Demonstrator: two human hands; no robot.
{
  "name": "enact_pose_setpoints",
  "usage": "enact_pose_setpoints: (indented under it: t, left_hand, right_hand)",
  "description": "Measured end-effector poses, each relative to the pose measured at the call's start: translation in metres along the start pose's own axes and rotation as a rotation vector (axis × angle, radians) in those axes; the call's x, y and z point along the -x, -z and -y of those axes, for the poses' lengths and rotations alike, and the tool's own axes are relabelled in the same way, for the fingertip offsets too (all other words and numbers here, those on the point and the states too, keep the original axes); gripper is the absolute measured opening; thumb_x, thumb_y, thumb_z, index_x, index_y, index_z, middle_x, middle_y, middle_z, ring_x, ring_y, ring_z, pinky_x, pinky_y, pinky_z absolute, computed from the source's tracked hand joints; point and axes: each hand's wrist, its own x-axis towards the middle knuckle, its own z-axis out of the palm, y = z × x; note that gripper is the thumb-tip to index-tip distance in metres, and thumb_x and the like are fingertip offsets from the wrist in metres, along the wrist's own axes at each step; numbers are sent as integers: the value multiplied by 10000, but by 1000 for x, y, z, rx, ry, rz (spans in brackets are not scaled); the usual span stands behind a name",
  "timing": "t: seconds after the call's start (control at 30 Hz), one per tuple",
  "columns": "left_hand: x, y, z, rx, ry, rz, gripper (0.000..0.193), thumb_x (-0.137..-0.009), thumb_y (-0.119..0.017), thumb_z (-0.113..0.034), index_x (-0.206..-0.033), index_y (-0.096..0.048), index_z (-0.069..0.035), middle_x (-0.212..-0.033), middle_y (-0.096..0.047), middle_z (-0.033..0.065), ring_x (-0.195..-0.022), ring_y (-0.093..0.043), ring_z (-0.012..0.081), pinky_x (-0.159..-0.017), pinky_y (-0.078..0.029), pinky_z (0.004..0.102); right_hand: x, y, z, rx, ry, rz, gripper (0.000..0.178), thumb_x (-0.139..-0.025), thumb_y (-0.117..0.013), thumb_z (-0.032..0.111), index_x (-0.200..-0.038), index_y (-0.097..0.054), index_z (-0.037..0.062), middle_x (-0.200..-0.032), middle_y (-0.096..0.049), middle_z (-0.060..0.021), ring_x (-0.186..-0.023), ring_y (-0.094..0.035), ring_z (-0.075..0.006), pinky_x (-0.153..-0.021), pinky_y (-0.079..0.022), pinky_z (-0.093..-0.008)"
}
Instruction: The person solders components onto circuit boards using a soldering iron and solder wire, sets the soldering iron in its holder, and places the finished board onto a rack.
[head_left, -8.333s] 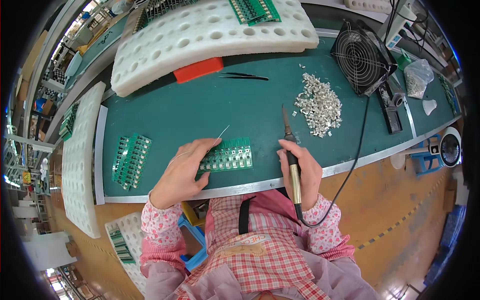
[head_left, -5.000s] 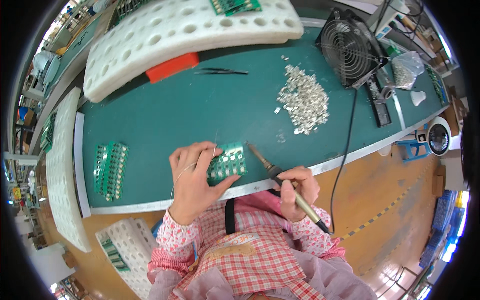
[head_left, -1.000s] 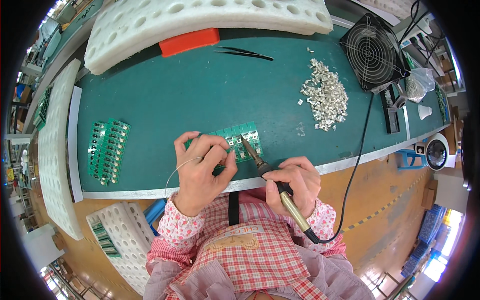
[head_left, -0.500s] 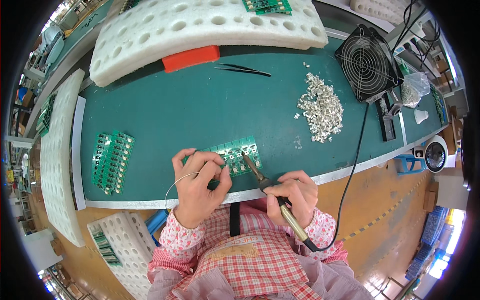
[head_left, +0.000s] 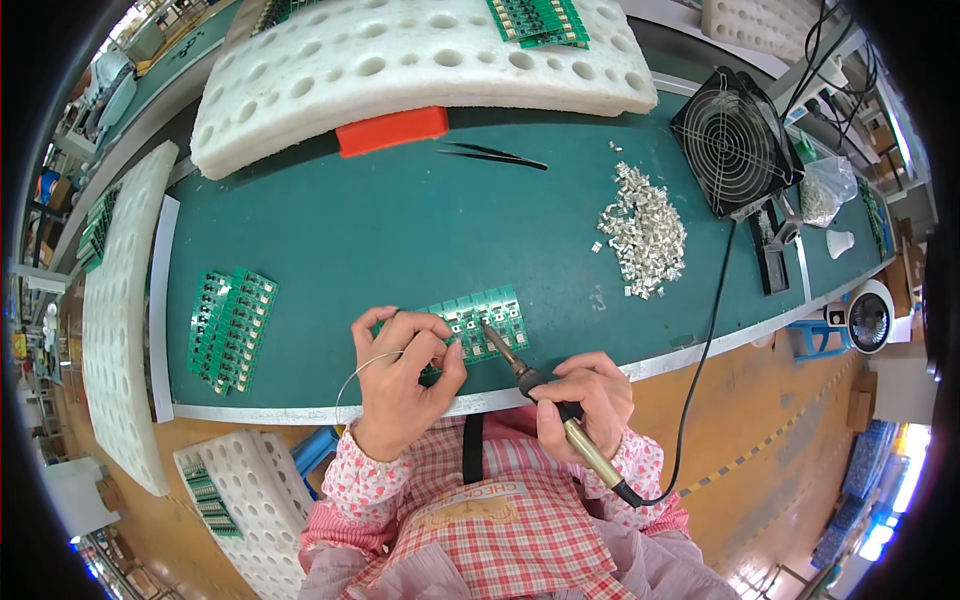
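A green circuit board panel (head_left: 508, 312) with rows of small white and dark parts lies on the bench near its front edge. My right hand (head_left: 597, 402) is closed around the handle of a soldering iron (head_left: 592, 452), whose tip meets the upper middle of the panel. Thin silvery wire, seemingly solder wire (head_left: 352, 378), loops out from my left hand (head_left: 408, 385). The fingers of that hand are pinched over the panel's left end and cover part of it. Where the wire's end lies is hidden by the fingers.
Overlapping circuit boards (head_left: 232, 330) lie at left. A heap of small metal parts (head_left: 645, 235), black tweezers (head_left: 495, 156) and a black fan (head_left: 735, 143) are farther off. White foam trays (head_left: 420, 65) stand behind and at left. The iron's cord (head_left: 703, 350) crosses the bench's front edge.
The whole view has shifted, so the bench appears slightly lower. The iron's tip has moved a little left across the panel. Both hands keep their grips.
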Motion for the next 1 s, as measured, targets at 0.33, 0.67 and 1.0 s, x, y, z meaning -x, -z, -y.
enact_pose_setpoints:
  t: [0.33,0.67,1.0]
  left_hand:
    - [0,1,-3,-18,14,41,182,-749,-729,-12,-717,-557,-65,-879,-651,15,-782,-611,189,-963,-390,456]
    - [1,-1,-2,-33,12,42,189,-737,-734,4,-719,-558,-65,-887,-647,18,-793,-596,212,-907,-409,426]
    - [1,0,-3,0,27,9,210,-726,-743,2,-708,-548,-72,-889,-653,21,-803,-595,232,-811,-432,383]
  right_hand:
    - [-7,-7,-1,21,7,36,138,-721,-708,5,-847,-673,52,-534,-517,12,-454,-526,-170,-684,-540,-347]
    - [-15,-4,3,36,-9,103,154,-718,-730,16,-857,-676,52,-552,-538,8,-480,-557,-177,-687,-530,-335]
    - [-14,-7,2,-2,-16,89,113,-725,-728,-13,-788,-657,47,-556,-552,-11,-474,-558,-184,-681,-531,-341]
